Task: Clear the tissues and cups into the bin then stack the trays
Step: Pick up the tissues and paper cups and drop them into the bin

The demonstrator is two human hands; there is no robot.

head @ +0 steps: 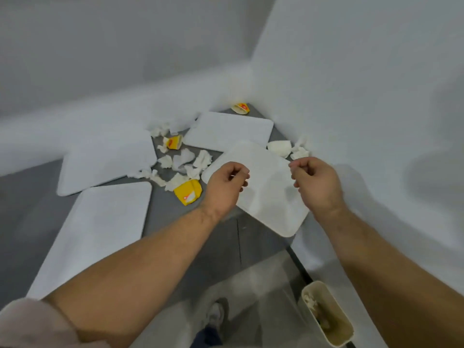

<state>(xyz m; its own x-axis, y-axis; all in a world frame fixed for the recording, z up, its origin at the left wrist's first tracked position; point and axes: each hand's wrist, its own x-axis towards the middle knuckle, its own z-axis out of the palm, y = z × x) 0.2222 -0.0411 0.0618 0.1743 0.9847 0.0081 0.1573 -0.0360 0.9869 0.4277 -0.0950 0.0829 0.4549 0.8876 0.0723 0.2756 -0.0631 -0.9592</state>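
white tray (pixel 263 187) sits under my left hand (pixel 223 187) and right hand (pixel 313 182), fingers curled on nothing, so i should first gather the tissues (pixel 190 162) for the bin (pixel 326 315).

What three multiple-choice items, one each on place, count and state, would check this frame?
1. Where is the bin?
A. on the table
B. on the floor at lower right
C. behind the trays

2. How many white trays are in view?
A. two
B. three
C. four

3. In what state is the yellow cup nearest the left hand?
A. upright
C. stacked in another
B. crushed, on its side

Key: 1 B, it stands below the table edge with scraps already inside. 2 C, two lie at left, one at the back and one under both hands, right hand included. 3 B, it lies flattened among tissues.
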